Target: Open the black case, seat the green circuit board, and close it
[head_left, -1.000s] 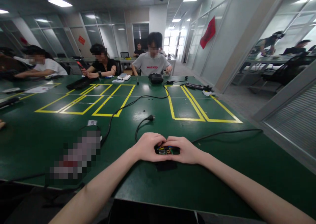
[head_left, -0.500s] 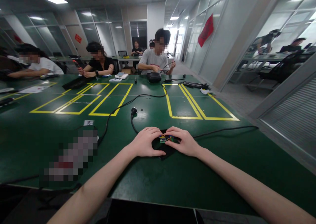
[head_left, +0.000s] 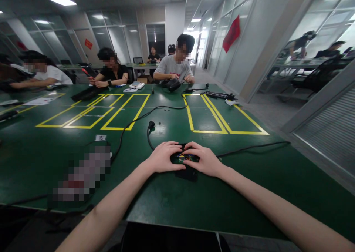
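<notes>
A small green circuit board (head_left: pixel 182 158) with yellow-orange ringed parts shows between my hands, set in a black plastic casing (head_left: pixel 175 158). My left hand (head_left: pixel 165 157) curls round the casing's left side, thumb at its near edge. From the right, my right hand (head_left: pixel 204 158) grips it the same way, its fingertips close to the board. Nearer to me, a flat black piece (head_left: pixel 187 175) lies on the table just below my thumbs. A black cord with a plug (head_left: pixel 151 124) runs up to the casing's far left, partly hidden by my left hand.
Yellow tape outlines (head_left: pixel 209 132) mark the green table (head_left: pixel 235 207). Another black cord (head_left: pixel 255 146) stretches right from my right hand. A blurred-out item (head_left: pixel 85 174) lies at left beside a long cable (head_left: pixel 120 137). Across the table, a person in a grey shirt (head_left: pixel 173 67) handles a black object.
The casing and board have shifted slightly in my hands, and the flat black piece now shows more fully below. Across the table, the person's hands have come down lower by the black object.
</notes>
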The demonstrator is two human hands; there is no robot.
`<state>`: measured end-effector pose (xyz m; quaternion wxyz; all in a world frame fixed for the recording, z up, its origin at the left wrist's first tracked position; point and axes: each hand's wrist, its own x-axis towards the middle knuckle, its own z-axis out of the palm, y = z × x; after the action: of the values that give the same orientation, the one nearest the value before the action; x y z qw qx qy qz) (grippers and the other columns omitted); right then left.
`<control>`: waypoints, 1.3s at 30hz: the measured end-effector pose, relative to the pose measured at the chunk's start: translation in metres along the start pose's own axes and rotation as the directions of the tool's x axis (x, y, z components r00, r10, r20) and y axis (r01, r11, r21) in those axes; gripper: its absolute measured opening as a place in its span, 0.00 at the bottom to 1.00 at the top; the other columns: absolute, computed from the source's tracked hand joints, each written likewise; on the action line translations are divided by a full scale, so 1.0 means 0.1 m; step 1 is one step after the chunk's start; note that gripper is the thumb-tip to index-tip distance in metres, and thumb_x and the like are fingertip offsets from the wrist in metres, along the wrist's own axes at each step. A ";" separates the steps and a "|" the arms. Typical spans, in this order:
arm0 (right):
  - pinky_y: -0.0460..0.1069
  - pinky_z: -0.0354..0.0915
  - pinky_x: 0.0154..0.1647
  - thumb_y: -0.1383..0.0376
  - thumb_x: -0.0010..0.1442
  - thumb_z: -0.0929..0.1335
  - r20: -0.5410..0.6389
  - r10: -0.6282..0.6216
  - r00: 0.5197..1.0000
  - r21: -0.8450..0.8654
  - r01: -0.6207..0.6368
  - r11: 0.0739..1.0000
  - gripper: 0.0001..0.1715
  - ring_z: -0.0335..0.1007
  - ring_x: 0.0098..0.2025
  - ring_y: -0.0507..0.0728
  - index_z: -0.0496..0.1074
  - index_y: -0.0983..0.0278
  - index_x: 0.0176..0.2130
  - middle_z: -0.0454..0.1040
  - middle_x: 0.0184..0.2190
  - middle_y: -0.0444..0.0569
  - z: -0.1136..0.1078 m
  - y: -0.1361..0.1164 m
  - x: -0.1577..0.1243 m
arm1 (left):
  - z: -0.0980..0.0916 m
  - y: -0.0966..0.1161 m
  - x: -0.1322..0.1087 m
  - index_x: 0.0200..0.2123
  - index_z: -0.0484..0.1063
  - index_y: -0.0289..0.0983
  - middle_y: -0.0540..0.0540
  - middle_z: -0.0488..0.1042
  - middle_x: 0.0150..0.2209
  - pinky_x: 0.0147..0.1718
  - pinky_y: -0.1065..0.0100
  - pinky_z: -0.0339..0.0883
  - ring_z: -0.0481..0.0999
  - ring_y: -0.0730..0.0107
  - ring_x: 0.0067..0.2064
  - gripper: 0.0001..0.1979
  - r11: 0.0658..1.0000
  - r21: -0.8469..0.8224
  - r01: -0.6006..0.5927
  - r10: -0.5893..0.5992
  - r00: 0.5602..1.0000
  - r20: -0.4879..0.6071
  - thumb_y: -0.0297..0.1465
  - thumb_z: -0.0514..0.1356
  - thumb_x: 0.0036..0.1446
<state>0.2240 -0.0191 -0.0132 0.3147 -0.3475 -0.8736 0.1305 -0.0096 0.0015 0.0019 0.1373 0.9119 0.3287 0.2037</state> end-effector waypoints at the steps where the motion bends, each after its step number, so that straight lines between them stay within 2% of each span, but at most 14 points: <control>1: 0.55 0.73 0.48 0.60 0.66 0.71 -0.010 0.000 1.000 -0.012 0.000 1.000 0.10 0.77 0.47 0.60 0.80 0.58 0.46 0.78 0.48 0.52 0.00 -0.01 0.01 | 0.01 0.01 0.00 0.50 0.79 0.40 0.41 0.79 0.57 0.62 0.53 0.65 0.74 0.51 0.61 0.26 1.000 0.013 0.013 -0.012 1.000 -0.026 0.45 0.73 0.51; 4: 0.59 0.70 0.50 0.61 0.64 0.72 -0.025 -0.034 0.999 -0.040 0.033 0.999 0.15 0.73 0.47 0.62 0.78 0.60 0.50 0.80 0.45 0.54 -0.03 -0.03 0.03 | 0.04 0.02 0.00 0.45 0.80 0.41 0.44 0.82 0.52 0.61 0.54 0.66 0.76 0.54 0.59 0.16 0.999 0.020 0.035 -0.033 0.996 -0.087 0.40 0.70 0.55; 7: 0.61 0.68 0.50 0.61 0.59 0.75 -0.018 -0.036 0.999 -0.056 0.035 0.998 0.21 0.71 0.47 0.64 0.77 0.61 0.52 0.80 0.45 0.55 -0.05 -0.03 0.04 | 0.04 0.01 0.00 0.44 0.80 0.41 0.45 0.82 0.51 0.61 0.54 0.66 0.75 0.55 0.59 0.13 0.999 0.008 0.040 -0.039 0.994 -0.103 0.39 0.69 0.56; 11: 0.61 0.70 0.48 0.61 0.59 0.75 -0.036 0.011 0.999 -0.018 -0.012 1.000 0.15 0.71 0.46 0.63 0.79 0.61 0.47 0.80 0.42 0.54 -0.04 0.03 0.04 | 0.01 0.00 -0.01 0.48 0.79 0.41 0.43 0.81 0.53 0.61 0.52 0.66 0.74 0.54 0.60 0.14 0.999 -0.044 0.003 -0.009 0.991 -0.133 0.39 0.67 0.60; 15: 0.62 0.72 0.48 0.64 0.57 0.75 -0.065 0.032 0.997 -0.010 -0.033 0.999 0.16 0.71 0.46 0.64 0.79 0.60 0.47 0.80 0.42 0.53 -0.04 0.10 0.03 | -0.02 -0.03 -0.02 0.44 0.77 0.40 0.42 0.80 0.49 0.55 0.57 0.71 0.76 0.58 0.54 0.08 0.996 -0.084 -0.022 0.006 0.982 -0.190 0.33 0.62 0.63; 20: 0.61 0.72 0.49 0.65 0.58 0.73 -0.068 0.039 0.997 -0.041 -0.042 0.998 0.17 0.71 0.47 0.64 0.78 0.60 0.49 0.78 0.42 0.53 -0.05 0.11 0.03 | -0.04 -0.07 -0.04 0.41 0.75 0.39 0.46 0.77 0.41 0.44 0.63 0.73 0.77 0.64 0.41 0.06 0.998 -0.045 0.055 -0.059 0.994 -0.097 0.27 0.58 0.62; 24: 0.58 0.71 0.50 0.63 0.60 0.72 -0.060 0.044 0.997 -0.080 -0.049 0.996 0.17 0.71 0.49 0.62 0.74 0.61 0.49 0.74 0.47 0.55 -0.15 0.11 0.01 | -0.03 -0.08 -0.03 0.41 0.74 0.39 0.46 0.76 0.40 0.44 0.63 0.72 0.76 0.62 0.43 0.04 0.999 0.011 0.053 -0.052 0.998 -0.043 0.29 0.61 0.63; 27: 0.53 0.71 0.42 0.64 0.62 0.70 0.023 0.078 0.997 -0.127 -0.075 0.989 0.07 0.73 0.41 0.59 0.73 0.61 0.43 0.75 0.40 0.51 -0.28 0.19 -0.02 | -0.02 -0.09 -0.02 0.40 0.74 0.38 0.46 0.76 0.40 0.44 0.63 0.71 0.76 0.62 0.43 0.03 0.997 0.045 0.064 -0.063 0.997 -0.038 0.29 0.60 0.64; 30: 0.51 0.69 0.36 0.65 0.65 0.68 0.106 0.064 0.992 -0.142 -0.048 0.989 0.04 0.73 0.35 0.57 0.74 0.61 0.39 0.75 0.33 0.48 -0.39 0.28 -0.05 | -0.04 -0.09 0.00 0.41 0.74 0.39 0.46 0.77 0.39 0.44 0.63 0.72 0.76 0.62 0.43 0.04 0.996 0.035 0.077 -0.074 0.995 -0.068 0.30 0.59 0.66; 35: 0.51 0.67 0.34 0.64 0.68 0.65 -0.008 -0.051 0.999 -0.147 0.049 0.988 0.10 0.74 0.34 0.58 0.76 0.61 0.40 0.77 0.32 0.50 -0.49 0.19 -0.07 | -0.12 -0.02 -0.04 0.40 0.75 0.38 0.45 0.78 0.38 0.42 0.64 0.71 0.77 0.63 0.40 0.07 0.998 -0.057 0.038 -0.047 0.985 -0.166 0.32 0.57 0.66; 37: 0.50 0.65 0.32 0.64 0.67 0.64 0.034 -0.117 0.993 -0.185 0.121 0.975 0.11 0.73 0.32 0.57 0.76 0.62 0.40 0.77 0.31 0.51 -0.51 0.11 -0.08 | -0.13 0.02 -0.07 0.39 0.75 0.38 0.46 0.78 0.36 0.40 0.65 0.71 0.78 0.65 0.38 0.07 0.996 -0.084 0.013 -0.027 0.987 -0.161 0.31 0.57 0.64; 39: 0.50 0.63 0.31 0.65 0.66 0.64 0.133 -0.146 0.980 -0.206 0.171 0.963 0.11 0.72 0.29 0.56 0.76 0.62 0.39 0.77 0.30 0.50 -0.52 0.04 -0.09 | -0.12 0.04 -0.10 0.37 0.75 0.38 0.46 0.78 0.35 0.38 0.67 0.71 0.77 0.66 0.36 0.06 0.995 -0.097 0.002 -0.014 0.992 -0.125 0.30 0.58 0.61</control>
<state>0.2643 -0.0219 0.0210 0.2328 -0.3002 -0.9246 0.0291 -0.0204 -0.0068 0.0112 0.1614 0.8882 0.3302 0.2757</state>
